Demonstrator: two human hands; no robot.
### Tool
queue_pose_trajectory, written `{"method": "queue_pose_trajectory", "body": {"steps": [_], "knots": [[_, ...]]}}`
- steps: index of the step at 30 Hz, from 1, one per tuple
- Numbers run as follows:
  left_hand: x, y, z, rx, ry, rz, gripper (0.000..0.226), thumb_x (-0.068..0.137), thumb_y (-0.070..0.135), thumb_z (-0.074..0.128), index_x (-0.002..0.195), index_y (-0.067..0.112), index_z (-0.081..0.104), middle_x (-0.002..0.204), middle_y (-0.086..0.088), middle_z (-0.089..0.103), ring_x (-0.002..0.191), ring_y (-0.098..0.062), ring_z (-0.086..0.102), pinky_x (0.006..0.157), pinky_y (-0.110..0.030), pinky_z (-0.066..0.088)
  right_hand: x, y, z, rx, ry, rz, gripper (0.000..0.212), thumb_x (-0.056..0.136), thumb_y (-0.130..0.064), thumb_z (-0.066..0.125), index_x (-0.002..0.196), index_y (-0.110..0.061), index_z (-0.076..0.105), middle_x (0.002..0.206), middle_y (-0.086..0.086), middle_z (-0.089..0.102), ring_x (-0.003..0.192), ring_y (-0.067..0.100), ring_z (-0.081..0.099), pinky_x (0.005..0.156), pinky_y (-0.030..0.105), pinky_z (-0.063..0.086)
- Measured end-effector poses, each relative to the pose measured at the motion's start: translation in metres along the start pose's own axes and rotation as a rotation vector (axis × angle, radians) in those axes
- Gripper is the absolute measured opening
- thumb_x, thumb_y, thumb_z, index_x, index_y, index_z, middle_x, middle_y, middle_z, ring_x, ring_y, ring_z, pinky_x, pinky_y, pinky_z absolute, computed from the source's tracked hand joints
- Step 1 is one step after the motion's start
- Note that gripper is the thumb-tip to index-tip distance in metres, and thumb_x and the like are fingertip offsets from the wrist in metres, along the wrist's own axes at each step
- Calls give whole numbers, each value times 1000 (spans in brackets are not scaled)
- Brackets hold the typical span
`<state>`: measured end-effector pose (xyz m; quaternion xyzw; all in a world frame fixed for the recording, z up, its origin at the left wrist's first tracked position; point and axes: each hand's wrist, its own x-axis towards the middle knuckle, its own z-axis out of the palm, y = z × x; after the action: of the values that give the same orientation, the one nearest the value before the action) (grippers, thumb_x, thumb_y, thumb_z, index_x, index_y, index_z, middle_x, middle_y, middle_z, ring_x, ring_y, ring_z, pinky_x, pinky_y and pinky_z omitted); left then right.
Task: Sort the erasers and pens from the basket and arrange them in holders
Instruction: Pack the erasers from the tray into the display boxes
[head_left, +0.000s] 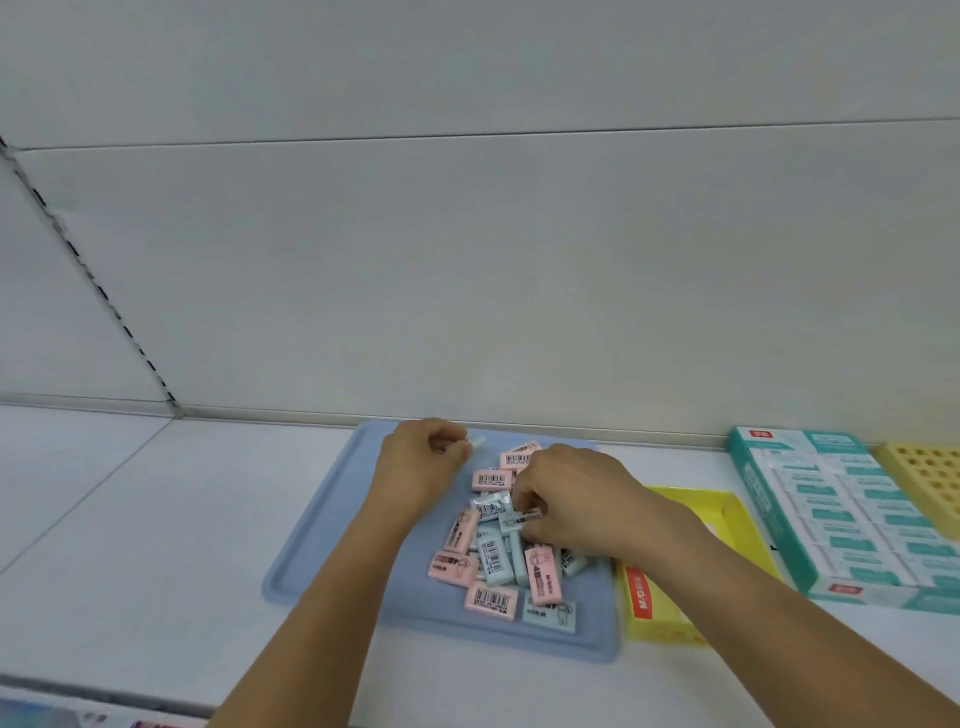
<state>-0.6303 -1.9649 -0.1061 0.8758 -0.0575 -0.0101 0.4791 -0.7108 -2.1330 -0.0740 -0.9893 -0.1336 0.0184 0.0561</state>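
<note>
A pale blue tray (332, 525) is lying flat on the white shelf (156, 519), carrying a loose heap of pink and blue erasers (493, 551). The left hand (423, 460) is hovering over the tray's far left part, its fingers curling around a small pale blue eraser (477, 442) whose end is poking out to the right. Just beside it, the right hand (569, 496) is reaching into the middle of the heap, pinching a blue eraser (521, 517) between thumb and fingers. A yellow box (675, 623) is sitting right of the tray, then a teal carton (831, 519) of packed erasers, and a yellow holder (930, 478) with round holes at the far right.
</note>
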Motion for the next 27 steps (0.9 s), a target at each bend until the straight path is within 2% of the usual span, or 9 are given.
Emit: {"method": "queue_pose_trajectory", "body": {"steps": [3, 6, 10, 12, 15, 20, 22, 24, 27], "knots": [[-12, 5, -4, -482, 11, -143, 15, 86, 11, 70, 101, 7, 72, 76, -4, 73, 65, -11, 66, 63, -21, 55, -1, -2, -2, 60, -6, 25, 23, 77, -23, 66, 95, -10, 69, 96, 4, 66, 92, 22, 58, 71, 38, 51], [-31, 19, -5, -683, -54, -152, 13, 87, 13, 69, 99, 11, 72, 86, -9, 75, 75, -19, 71, 66, -24, 56, -13, 9, -16, 136, 144, 70, 21, 80, -36, 68, 96, -23, 62, 95, -8, 53, 93, 14, 53, 70, 32, 43], [-63, 43, 11, -666, -230, -73, 13, 90, 18, 66, 100, 17, 74, 89, -7, 76, 81, -21, 73, 68, -24, 58, -65, 51, -39, 267, 300, 281, 16, 77, -38, 72, 84, -30, 60, 79, -15, 58, 75, 5, 54, 67, 30, 46], [-78, 54, 24, -634, -347, -20, 14, 92, 18, 63, 101, 18, 74, 90, -7, 75, 83, -21, 72, 71, -26, 58, -96, 68, -39, 247, 235, 364, 14, 76, -37, 73, 81, -30, 62, 75, -14, 60, 72, 3, 54, 68, 30, 48], [-91, 65, 46, -563, -446, 41, 14, 94, 15, 61, 102, 19, 72, 90, -1, 75, 87, -16, 72, 71, -24, 57, -123, 73, -26, 190, 105, 388, 15, 78, -42, 70, 89, -34, 63, 81, -15, 58, 74, 1, 52, 70, 27, 47], [-93, 70, 63, -516, -447, 35, 14, 94, 10, 59, 100, 16, 70, 89, -3, 74, 86, -13, 72, 70, -20, 56, -119, 65, -3, 62, 51, 354, 22, 83, -43, 64, 103, -35, 65, 83, -16, 47, 79, 4, 46, 64, 24, 32], [-94, 68, 64, -528, -442, 29, 13, 95, 10, 59, 100, 15, 70, 89, -4, 75, 85, -13, 72, 70, -19, 55, -115, 63, 0, 33, 66, 350, 23, 85, -44, 63, 105, -33, 65, 90, -15, 52, 86, 8, 52, 65, 24, 33], [-95, 67, 64, -531, -439, 22, 13, 95, 11, 59, 100, 16, 70, 89, -2, 75, 85, -12, 72, 71, -18, 55, -112, 60, 3, 35, 56, 346, 22, 85, -43, 63, 103, -31, 67, 98, -11, 59, 91, 12, 56, 67, 26, 38], [-96, 66, 64, -537, -438, 4, 13, 94, 12, 60, 101, 17, 69, 89, 1, 76, 86, -11, 72, 72, -17, 55, -111, 60, 6, 84, 46, 378, 17, 85, -42, 67, 92, -26, 66, 91, -11, 57, 84, 13, 56, 63, 27, 37]]}}
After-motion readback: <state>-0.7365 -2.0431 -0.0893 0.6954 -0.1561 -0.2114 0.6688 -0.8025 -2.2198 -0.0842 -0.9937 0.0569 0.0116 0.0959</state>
